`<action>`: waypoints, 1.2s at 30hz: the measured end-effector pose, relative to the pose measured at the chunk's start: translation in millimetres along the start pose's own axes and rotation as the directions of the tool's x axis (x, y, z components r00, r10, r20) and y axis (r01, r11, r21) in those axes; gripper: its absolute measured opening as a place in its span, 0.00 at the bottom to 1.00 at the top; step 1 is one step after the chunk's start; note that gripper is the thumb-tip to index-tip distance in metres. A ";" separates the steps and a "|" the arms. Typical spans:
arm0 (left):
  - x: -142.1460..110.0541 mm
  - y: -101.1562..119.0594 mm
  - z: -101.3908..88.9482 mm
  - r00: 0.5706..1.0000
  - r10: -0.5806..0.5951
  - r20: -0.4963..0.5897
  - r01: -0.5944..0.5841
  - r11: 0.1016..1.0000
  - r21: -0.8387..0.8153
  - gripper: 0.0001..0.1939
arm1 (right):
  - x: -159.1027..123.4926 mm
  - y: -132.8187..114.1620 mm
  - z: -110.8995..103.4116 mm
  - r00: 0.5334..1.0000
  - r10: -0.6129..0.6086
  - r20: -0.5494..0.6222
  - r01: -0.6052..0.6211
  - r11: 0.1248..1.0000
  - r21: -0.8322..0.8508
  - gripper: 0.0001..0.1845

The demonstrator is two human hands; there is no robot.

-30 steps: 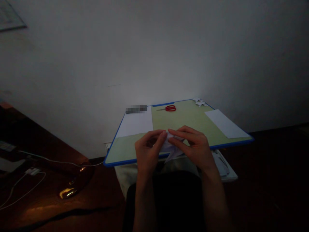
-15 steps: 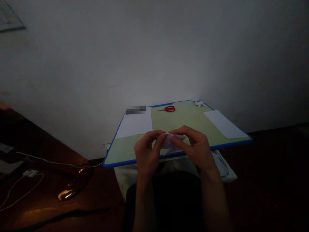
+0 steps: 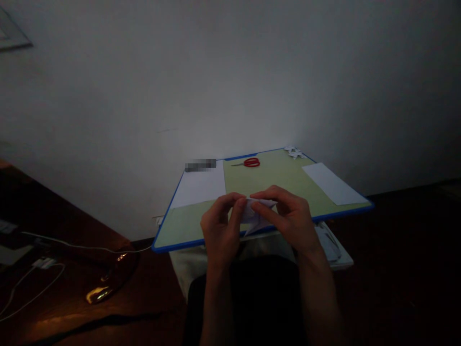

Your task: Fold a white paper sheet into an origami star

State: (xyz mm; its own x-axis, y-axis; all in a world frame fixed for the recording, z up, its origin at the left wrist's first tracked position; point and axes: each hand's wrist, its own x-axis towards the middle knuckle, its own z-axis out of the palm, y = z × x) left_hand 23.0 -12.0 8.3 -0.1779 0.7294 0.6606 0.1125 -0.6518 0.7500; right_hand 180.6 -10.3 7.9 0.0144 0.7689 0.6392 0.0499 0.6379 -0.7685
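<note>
A small folded white paper (image 3: 255, 220) with pointed corners is held up over the near edge of the green tabletop (image 3: 266, 180). My left hand (image 3: 224, 226) pinches its left upper side between thumb and fingers. On the other side, my right hand (image 3: 288, 216) grips it with the thumb pressed on its face, close to the left thumb. Fingers cover much of the paper's upper part, so its exact folded shape cannot be made out.
Red-handled scissors (image 3: 251, 163) lie at the back. A white sheet (image 3: 200, 185) sits at left under a blurred-out item (image 3: 200, 165). Another white paper (image 3: 334, 183) is at right, folded paper pieces (image 3: 294, 152) in the far right corner. A white cable (image 3: 90, 246) runs at left.
Both hands keep their pinch on the folded paper, with only slight finger movement. The camera view has shifted a little, so the table appears slightly further left.
</note>
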 end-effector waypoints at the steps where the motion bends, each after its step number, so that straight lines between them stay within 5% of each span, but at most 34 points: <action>1: 0.2 0.4 0.3 1.000 0.005 -0.011 -0.005 1.000 0.006 0.02 | 0.2 1.0 0.4 1.000 0.016 -0.010 -0.016 1.000 0.006 0.07; 6: -1.3 -0.8 1.7 0.998 0.036 -0.061 -0.034 0.999 0.040 0.01 | -0.1 3.8 3.7 0.994 0.097 -0.054 -0.095 0.995 0.033 0.06; 19: -5.7 -4.1 8.9 0.994 0.014 -0.107 -0.005 0.997 0.081 0.02 | 0.5 4.9 7.5 0.991 0.036 -0.129 -0.051 0.992 -0.119 0.04; 26: -5.1 -4.9 8.0 0.990 -0.013 -0.142 0.026 0.996 0.090 0.02 | -2.7 15.1 -2.4 0.995 0.086 0.043 -0.087 0.996 0.017 0.11; 36: -6.5 -7.5 5.9 0.985 0.003 -0.172 0.020 0.991 0.129 0.04 | -5.7 16.7 0.4 0.996 0.082 0.031 -0.081 0.996 -0.034 0.11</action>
State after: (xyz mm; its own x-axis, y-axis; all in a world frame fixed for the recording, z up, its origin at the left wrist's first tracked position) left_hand 29.1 -10.6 -1.4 -0.3429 0.6809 0.6471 0.2345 -0.6050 0.7609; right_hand 181.0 -4.0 -8.6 -0.0126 0.8197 0.5727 0.0829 0.5716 -0.8163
